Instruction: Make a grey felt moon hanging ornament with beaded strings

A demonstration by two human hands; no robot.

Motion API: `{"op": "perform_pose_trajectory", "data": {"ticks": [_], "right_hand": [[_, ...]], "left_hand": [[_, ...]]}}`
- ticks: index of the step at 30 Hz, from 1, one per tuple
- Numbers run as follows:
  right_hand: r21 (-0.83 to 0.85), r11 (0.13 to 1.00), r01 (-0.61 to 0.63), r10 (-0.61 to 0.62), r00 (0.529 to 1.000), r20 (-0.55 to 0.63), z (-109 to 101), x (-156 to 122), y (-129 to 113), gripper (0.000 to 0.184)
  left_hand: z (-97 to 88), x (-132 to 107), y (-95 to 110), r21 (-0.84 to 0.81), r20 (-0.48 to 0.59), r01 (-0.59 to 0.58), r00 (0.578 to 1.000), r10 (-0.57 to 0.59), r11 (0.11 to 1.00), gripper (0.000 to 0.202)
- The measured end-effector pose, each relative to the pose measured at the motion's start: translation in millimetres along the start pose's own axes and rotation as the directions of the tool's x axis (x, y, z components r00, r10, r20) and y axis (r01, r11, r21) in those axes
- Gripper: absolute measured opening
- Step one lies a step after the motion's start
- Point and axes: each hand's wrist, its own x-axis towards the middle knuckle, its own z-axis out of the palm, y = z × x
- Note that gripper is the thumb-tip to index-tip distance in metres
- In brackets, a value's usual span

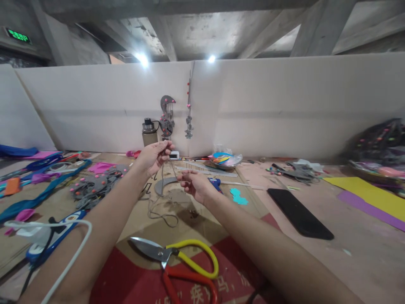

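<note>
My left hand (pixel 155 157) is raised above the cardboard, its fingers pinched on a thin grey cord (pixel 162 177). One strand runs down from it, and another slants toward my right hand (pixel 196 186), which is lower and also has its fingertips closed on the cord. The slack lies in loose loops on the cardboard (pixel 202 211). A grey crescent-shaped piece (pixel 160 185) lies behind the cord, partly hidden by my right hand. Nearer to me rest scissors (pixel 158 253) with one yellow and one red handle, blades pointing left.
A black phone (pixel 299 213) lies at right, near yellow sheets (pixel 367 194). A blue glue gun (pixel 215 183) and turquoise scrap (pixel 238 196) are beside my right hand. Grey decorated pieces (pixel 98 185) and a power strip (pixel 57 236) with cables stand left. A bottle (pixel 149 134) stands by the white partition.
</note>
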Motion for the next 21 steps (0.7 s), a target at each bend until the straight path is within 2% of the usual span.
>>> {"op": "perform_pose_trajectory", "data": {"ticks": [5,10,14,17,21], "right_hand": [[-0.090,0.995,0.037,-0.045,0.995,-0.087,-7,3,-11,0.017],[-0.147,0.960,0.236,-0.254,0.960,-0.116,-11,1,-31,0.011],[-0.206,0.884,0.419,-0.439,0.897,-0.057,-11,-3,-43,0.016],[-0.245,0.869,0.430,-0.442,0.897,0.009,-11,-6,-46,0.020],[-0.269,0.868,0.417,-0.381,0.908,0.175,-9,-10,-45,0.020]], "left_hand": [[-3.5,0,3,0.056,-0.003,0.006,1.000,-0.006,0.998,0.012],[1.6,-5,0,0.163,0.071,0.033,0.996,-0.045,0.986,0.006],[10.2,-9,-8,0.262,0.148,0.040,0.986,-0.081,0.964,0.011],[16.2,-13,-12,0.320,0.225,0.026,0.969,-0.102,0.947,0.017],[21.2,-16,-16,0.370,0.322,-0.029,0.941,-0.099,0.929,0.027]]}}
